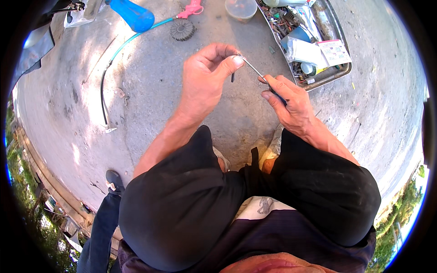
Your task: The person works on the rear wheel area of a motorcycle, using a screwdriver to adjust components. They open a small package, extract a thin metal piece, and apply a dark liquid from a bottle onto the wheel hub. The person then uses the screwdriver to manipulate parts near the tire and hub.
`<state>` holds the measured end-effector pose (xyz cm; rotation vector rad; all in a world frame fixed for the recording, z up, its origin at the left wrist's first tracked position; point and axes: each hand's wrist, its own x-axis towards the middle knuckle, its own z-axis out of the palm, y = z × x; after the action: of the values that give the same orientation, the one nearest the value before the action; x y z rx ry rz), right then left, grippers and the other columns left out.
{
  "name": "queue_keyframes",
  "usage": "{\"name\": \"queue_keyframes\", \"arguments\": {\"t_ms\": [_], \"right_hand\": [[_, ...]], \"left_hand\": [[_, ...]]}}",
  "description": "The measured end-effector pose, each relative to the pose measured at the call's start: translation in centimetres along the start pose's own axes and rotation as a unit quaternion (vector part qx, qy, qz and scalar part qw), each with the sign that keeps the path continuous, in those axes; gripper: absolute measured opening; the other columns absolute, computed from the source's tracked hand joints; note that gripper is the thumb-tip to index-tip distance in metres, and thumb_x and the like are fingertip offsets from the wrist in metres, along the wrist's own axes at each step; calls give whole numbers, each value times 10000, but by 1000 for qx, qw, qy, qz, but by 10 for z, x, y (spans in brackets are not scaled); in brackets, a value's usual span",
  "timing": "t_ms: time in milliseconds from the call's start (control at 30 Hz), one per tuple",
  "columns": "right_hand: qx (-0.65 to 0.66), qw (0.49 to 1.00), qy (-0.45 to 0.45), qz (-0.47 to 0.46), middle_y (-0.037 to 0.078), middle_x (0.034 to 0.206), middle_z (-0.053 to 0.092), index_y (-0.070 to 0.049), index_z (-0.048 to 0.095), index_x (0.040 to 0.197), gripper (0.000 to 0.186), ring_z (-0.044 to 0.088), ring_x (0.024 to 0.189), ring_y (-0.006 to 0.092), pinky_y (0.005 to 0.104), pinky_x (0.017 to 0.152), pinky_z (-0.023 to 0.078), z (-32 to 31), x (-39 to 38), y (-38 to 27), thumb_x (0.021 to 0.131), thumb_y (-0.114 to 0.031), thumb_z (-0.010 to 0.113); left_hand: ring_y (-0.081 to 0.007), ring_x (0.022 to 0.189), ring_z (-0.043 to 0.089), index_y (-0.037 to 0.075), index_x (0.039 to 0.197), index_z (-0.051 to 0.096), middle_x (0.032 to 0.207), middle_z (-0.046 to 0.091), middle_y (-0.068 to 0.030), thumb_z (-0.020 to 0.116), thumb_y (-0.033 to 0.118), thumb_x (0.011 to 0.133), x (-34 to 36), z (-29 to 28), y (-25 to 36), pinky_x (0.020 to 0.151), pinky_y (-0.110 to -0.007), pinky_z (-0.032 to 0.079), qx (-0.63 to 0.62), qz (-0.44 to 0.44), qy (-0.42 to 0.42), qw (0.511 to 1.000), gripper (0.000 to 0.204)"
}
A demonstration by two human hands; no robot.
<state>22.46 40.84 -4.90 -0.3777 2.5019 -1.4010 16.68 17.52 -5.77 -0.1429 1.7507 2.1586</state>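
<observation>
Above the concrete floor, in front of my knees, both hands meet at a thin metal tool. My right hand is closed around the dark handle of what looks like a screwdriver. Its slim shaft slants up and left to the fingertips of my left hand. There the thumb and forefinger are pinched together at the shaft's tip. A short, dark, narrow piece hangs just below that pinch; the fingers hide how it is held.
A metal tray of small parts and packets stands at the far right, beside a clear plastic tub. Far left lie a blue bottle, a pink trigger nozzle, a toothed wheel and a hose. Another person's leg is lower left.
</observation>
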Motion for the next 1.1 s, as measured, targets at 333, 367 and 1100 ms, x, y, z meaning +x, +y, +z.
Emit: {"name": "queue_keyframes", "arguments": {"t_ms": [333,367,1100], "right_hand": [[-19,1000,-1,-4,143,927,647,-11,667,1344,401,640,757,276,369,680,511,17,-5,22,950,17,735],[-26,1000,-1,-4,144,926,647,-12,668,1336,393,641,755,287,373,679,511,18,-6,24,949,13,736],[-141,986,-15,88,75,959,655,-100,812,1119,218,589,995,269,406,908,459,31,-49,91,935,-216,794]], "left_hand": [[-98,904,656,6,1077,740,1044,773,-65,768,90,988,-2,1,-7,831,-258,516,-7,-14,-8,1000,126],[-93,904,652,7,1079,738,1038,768,-58,768,92,988,-3,2,-9,827,-256,514,12,-16,-10,1000,128],[-124,985,690,-24,1105,729,1057,776,-76,708,170,1023,-8,37,-106,914,-301,544,126,-30,-66,989,211]]}}
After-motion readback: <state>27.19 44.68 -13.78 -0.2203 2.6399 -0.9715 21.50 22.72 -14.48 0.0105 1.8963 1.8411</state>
